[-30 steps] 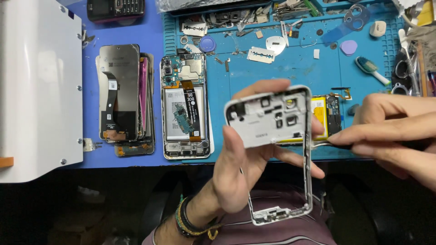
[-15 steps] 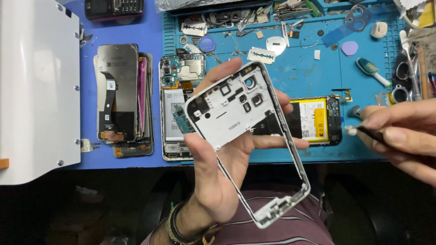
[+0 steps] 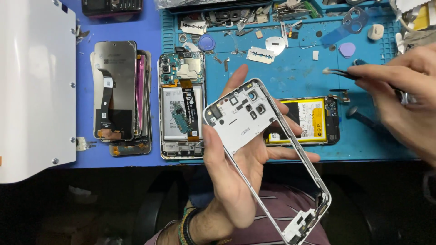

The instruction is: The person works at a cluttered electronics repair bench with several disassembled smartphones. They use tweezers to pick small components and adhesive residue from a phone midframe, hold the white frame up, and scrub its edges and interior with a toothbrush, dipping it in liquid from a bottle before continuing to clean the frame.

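My left hand (image 3: 236, 177) holds a white phone middle frame (image 3: 245, 120) tilted above the table's front edge, thumb pressed on its left side. The frame's lower end (image 3: 304, 222) hangs over my lap. My right hand (image 3: 404, 100) is raised at the right and grips black tweezers (image 3: 340, 72) whose tip pinches a small whitish bit (image 3: 326, 70). An opened phone with a yellow battery (image 3: 304, 120) lies on the blue mat behind the frame. Another opened phone with a flex cable (image 3: 181, 109) lies left of it.
A stack of phone screens (image 3: 118, 104) lies at the left, beside a white box (image 3: 32, 86). Razor blades (image 3: 260, 55), a purple pick (image 3: 347, 49), screws and small parts litter the blue mat (image 3: 295, 77). A dark keypad phone (image 3: 111, 7) sits at the top.
My right hand has lifted up and away to the right with the tweezers, now carrying a small bit. The left hand has tilted the frame slightly and kept hold.
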